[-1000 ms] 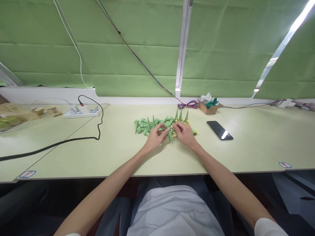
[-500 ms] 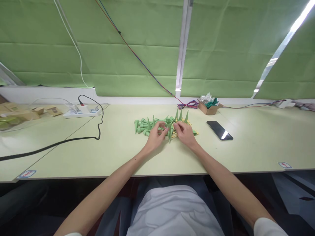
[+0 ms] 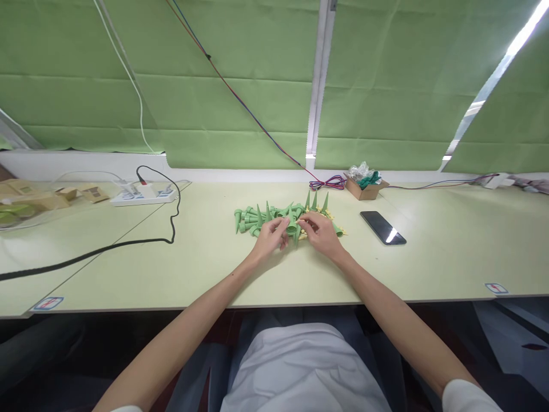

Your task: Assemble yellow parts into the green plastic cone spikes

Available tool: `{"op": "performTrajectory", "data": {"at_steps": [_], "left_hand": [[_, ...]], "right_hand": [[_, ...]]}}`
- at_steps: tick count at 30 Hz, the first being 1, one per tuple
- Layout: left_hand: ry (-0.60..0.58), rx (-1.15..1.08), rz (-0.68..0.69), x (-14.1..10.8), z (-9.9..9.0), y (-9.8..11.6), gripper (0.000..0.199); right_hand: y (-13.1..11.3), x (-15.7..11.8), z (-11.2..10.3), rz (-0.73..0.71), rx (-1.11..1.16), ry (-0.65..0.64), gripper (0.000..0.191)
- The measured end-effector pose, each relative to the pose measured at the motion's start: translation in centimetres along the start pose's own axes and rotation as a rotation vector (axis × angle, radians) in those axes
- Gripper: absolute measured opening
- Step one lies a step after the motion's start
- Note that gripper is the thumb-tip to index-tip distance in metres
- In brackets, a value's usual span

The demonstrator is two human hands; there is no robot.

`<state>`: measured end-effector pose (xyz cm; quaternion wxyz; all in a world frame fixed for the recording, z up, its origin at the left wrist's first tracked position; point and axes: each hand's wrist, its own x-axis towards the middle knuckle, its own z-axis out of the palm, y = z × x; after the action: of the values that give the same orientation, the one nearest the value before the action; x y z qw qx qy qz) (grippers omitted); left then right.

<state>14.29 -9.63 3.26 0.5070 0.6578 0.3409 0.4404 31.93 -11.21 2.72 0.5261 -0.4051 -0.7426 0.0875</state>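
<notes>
Between my hands is a green cone [image 3: 291, 227], its wide open end now facing me and its tip pointing up. My left hand [image 3: 273, 236] grips it from the left. The fingertips of my right hand [image 3: 316, 231] pinch a small yellowish piece at the cone's right side. Several green cone-shaped parts [image 3: 250, 220] lie in a pile beside and behind my left hand, some with their tips upright. Small yellow pieces [image 3: 328, 214] lie among the green cones behind my right hand.
A black phone [image 3: 383, 228] lies to the right. Behind it stands a small cardboard box [image 3: 362, 190] with plastic and green material. Coiled wires [image 3: 328, 182] are near the wall. On the left are a power strip [image 3: 143, 196], a black cable [image 3: 128, 245] and cardboard pieces [image 3: 94, 193].
The green cone has been turned over, from opening up to tip up. My left fingers have shifted around it, and my right fingertips have moved slightly left.
</notes>
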Motion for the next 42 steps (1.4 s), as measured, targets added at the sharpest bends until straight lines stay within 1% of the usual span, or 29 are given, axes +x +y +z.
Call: {"op": "performTrajectory", "data": {"at_steps": [3,11,15,17,20,23,26,27,29,31,33,36,42], "left_hand": [[0.004,0.042,0.015,-0.2,0.0,0.2,0.041],[0.023,0.151,0.116,-0.5,0.2,0.1,0.037],[0.064,0.18,0.168,-0.3,0.2,-0.4,0.036],[0.086,0.199,0.216,-0.1,0.2,-0.8,0.033],[0.108,0.229,0.249,0.0,0.2,-1.0,0.029],[0.136,0.223,0.228,0.0,0.2,-0.9,0.03],[0.161,0.166,0.164,0.0,0.2,-0.7,0.031],[0.152,0.151,0.132,0.0,0.2,-0.6,0.032],[0.105,0.126,0.057,0.1,0.2,-0.5,0.041],[0.052,0.094,-0.014,0.2,0.2,-0.5,0.051],[0.014,0.062,-0.063,0.3,0.2,-0.4,0.054],[-0.023,0.059,-0.067,0.2,0.2,-0.3,0.052],[-0.05,0.118,0.003,-0.3,0.0,-0.1,0.043]], "right_hand": [[-0.1,0.0,0.0,0.014,-0.014,-0.012,0.027],[0.1,0.0,0.0,0.123,-0.038,-0.027,0.038],[0.1,0.0,0.0,0.138,-0.041,-0.037,0.041],[0.0,0.0,0.0,0.138,-0.037,-0.038,0.042],[0.0,0.1,0.1,0.135,-0.025,-0.025,0.042],[0.1,0.0,0.2,0.135,-0.023,0.011,0.041],[0.1,0.0,0.2,0.153,-0.022,0.049,0.038],[0.1,0.0,0.2,0.158,-0.019,0.053,0.036],[0.1,0.0,0.1,0.155,-0.015,0.052,0.033],[0.1,0.0,0.1,0.125,-0.017,0.041,0.031],[0.1,0.0,0.1,0.091,-0.017,0.028,0.03],[0.1,0.0,0.1,0.07,-0.018,0.014,0.03],[0.1,0.0,0.0,0.083,-0.027,-0.001,0.032]]}}
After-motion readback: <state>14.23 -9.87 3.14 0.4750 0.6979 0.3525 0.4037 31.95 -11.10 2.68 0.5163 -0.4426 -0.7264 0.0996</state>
